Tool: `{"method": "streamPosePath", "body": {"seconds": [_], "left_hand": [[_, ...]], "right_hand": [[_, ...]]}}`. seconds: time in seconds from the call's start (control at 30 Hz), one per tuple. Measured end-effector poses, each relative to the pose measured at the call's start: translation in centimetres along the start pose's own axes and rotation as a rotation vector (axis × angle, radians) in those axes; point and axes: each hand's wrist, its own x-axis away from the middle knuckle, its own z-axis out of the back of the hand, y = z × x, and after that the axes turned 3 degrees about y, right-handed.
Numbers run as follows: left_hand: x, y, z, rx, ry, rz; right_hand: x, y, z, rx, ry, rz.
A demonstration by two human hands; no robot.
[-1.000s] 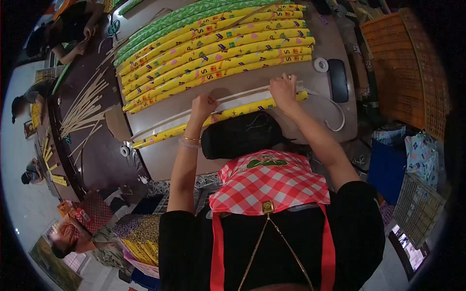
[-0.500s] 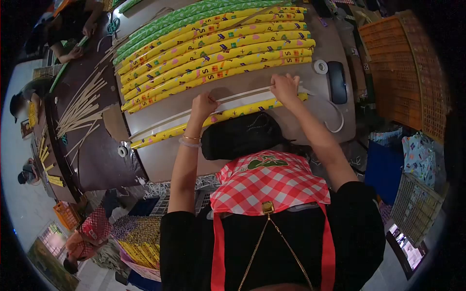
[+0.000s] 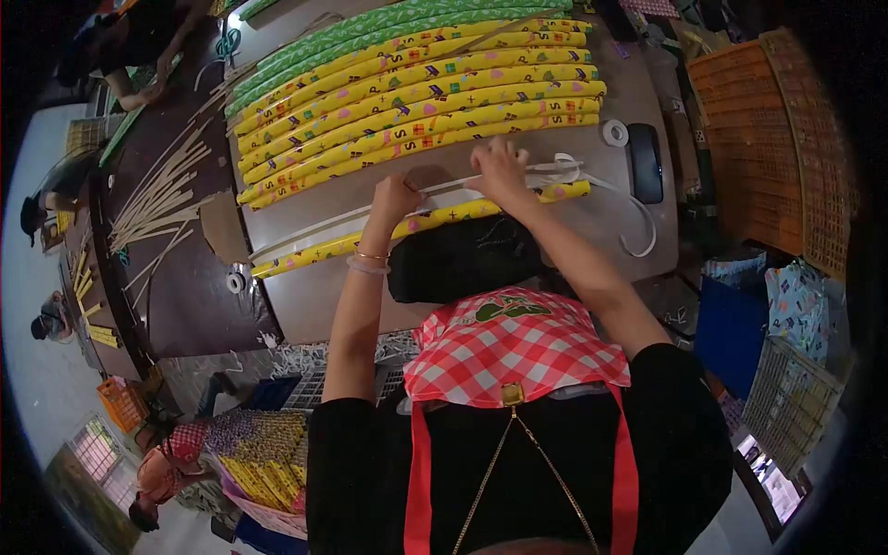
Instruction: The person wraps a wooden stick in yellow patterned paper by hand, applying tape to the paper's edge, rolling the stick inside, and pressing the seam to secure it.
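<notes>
A yellow patterned wrapping-paper roll [image 3: 435, 218] lies crosswise before me, with a white paper edge showing along its far side. On that edge runs a long pale strip [image 3: 314, 227]. My left hand [image 3: 396, 199] is closed at the strip, fingertips pressed together near its middle. Slightly to the right, my right hand [image 3: 502, 171] is over the strip and paper, its fingers bent and somewhat apart; its palm side is hidden. A loose white ribbon-like band [image 3: 650, 222] curls off the right end. A black pouch [image 3: 462, 261] sits just on my side of the roll.
Several yellow rolls [image 3: 416, 118] and green rolls [image 3: 388, 37] lie beyond my hands. A tape roll [image 3: 614, 133] and black case [image 3: 645, 164] are at right, another tape roll [image 3: 235, 282] and wooden sticks [image 3: 162, 194] at left. A person's hand [image 3: 148, 96] works at upper left.
My right hand has moved left along the strip, away from its right end, toward my left hand. The strip's right end now shows. My left hand has barely shifted.
</notes>
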Motion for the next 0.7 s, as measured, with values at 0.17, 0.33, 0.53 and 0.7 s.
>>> {"method": "streamPosePath", "body": {"seconds": [0.17,0.33,0.53,0.7], "left_hand": [[-0.3,-0.7,-0.3,-0.067,0.028,-0.051],[-0.3,-0.4,-0.4,-0.021,0.001,0.032],[-0.3,-1.4,-1.4,-0.163,0.072,-0.133],[1.1,0.3,-1.9,-0.251,0.276,-0.057]], "right_hand": [[-1.2,-0.7,-1.6,0.045,-0.107,-0.052],[-0.9,2.4,0.6,0.05,-0.112,-0.212],[-0.3,5.0,2.5,0.076,-0.119,-0.255],[0.3,4.7,1.7,0.128,0.062,-0.114]]}}
